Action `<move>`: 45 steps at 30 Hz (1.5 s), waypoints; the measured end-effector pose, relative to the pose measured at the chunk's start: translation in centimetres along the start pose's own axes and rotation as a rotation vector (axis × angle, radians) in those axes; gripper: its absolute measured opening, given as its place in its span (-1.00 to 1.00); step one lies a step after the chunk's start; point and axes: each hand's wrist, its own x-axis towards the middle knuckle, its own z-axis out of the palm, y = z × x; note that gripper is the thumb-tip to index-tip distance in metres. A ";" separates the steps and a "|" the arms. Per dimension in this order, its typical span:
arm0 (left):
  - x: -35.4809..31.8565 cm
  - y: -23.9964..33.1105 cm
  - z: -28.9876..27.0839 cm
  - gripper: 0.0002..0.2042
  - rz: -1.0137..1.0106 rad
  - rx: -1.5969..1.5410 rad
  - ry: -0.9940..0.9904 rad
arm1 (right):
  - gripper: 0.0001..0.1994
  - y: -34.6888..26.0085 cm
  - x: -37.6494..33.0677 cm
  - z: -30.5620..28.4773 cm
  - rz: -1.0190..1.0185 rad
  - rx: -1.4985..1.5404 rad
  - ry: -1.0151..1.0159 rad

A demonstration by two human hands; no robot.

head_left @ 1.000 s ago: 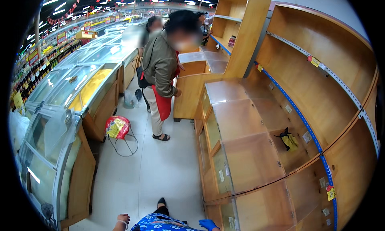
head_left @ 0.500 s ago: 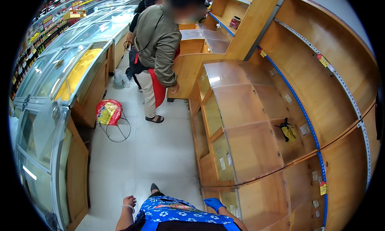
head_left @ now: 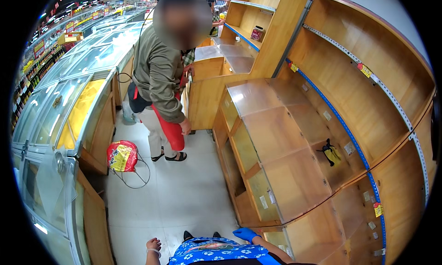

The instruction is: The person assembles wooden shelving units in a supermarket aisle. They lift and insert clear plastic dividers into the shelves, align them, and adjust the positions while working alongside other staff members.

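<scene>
Head: R hand (head_left: 246,234) nr cabinet (head_left: 299,182)

- A bare left hand (head_left: 154,244), a pale band (head_left: 154,251) at its wrist, hangs above the tiled floor (head_left: 184,196).
- A blue-gloved right hand (head_left: 245,234) hangs near wooden shelves (head_left: 294,182).
- A person (head_left: 159,76) in a red apron (head_left: 168,127) stands near a red-topped stool (head_left: 123,156).
- Glass-topped cases (head_left: 78,62) line the left side.
- A black-and-yellow item (head_left: 330,155) lies on the shelves.
</scene>
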 end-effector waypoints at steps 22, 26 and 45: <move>-3.7 -0.1 5.6 -0.74 -0.023 0.087 -0.014 | -0.74 -18.7 2.0 -25.3 -0.441 -0.004 0.257; -4.0 0.5 6.8 -0.73 0.011 0.116 -0.024 | -0.66 -9.9 1.6 -16.5 -0.195 -0.064 -0.027; -6.3 -6.3 3.2 -0.66 0.163 0.268 -0.039 | -0.65 4.8 -0.5 -8.3 0.219 0.209 -0.033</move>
